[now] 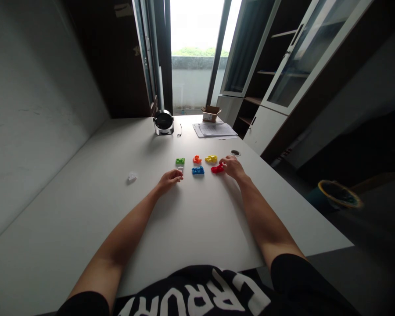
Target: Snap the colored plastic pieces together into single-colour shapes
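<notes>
Several small, bright plastic toy pieces lie in two short rows on the white table; their exact shape is too small to tell. The far row has a green piece [180, 161], an orange piece [197, 159] and a yellow piece [211, 159]. Nearer to me are a white piece [181, 168], a blue piece [198, 170] and a red piece [217, 168]. My left hand [171, 179] has its fingers curled at the white piece, partly covering it. With thumb and fingertips, my right hand [232, 166] grips the right end of the red piece.
A crumpled, whitish translucent item [131, 177] lies to the left. Farther back stand a round black device [163, 122] on a silver stand, papers [215, 130] and an open cardboard box [210, 114]. A cable hole [235, 152] sits near the table's right edge.
</notes>
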{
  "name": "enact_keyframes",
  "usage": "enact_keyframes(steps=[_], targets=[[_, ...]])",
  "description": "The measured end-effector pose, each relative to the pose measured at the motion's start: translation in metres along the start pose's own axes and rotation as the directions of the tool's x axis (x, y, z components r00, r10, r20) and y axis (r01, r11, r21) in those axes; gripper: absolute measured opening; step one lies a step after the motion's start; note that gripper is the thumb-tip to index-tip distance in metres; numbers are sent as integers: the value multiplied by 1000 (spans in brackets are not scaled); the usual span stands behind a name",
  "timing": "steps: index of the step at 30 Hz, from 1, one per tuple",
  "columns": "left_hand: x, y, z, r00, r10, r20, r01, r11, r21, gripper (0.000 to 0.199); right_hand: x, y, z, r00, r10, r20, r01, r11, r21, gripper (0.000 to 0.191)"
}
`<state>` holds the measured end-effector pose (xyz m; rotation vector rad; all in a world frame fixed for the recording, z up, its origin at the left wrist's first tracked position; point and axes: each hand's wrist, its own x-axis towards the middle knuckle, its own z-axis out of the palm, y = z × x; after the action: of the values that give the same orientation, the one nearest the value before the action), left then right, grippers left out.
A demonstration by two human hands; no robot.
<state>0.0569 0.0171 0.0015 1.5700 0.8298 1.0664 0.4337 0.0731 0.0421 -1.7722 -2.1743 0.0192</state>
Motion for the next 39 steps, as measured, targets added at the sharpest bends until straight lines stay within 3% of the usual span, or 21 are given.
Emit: enact_keyframes(steps=[39], targets=[[0, -2, -1, 1000, -14, -3, 14, 1000, 19, 23, -2, 9, 11, 998, 33, -53, -26, 991, 130, 14]])
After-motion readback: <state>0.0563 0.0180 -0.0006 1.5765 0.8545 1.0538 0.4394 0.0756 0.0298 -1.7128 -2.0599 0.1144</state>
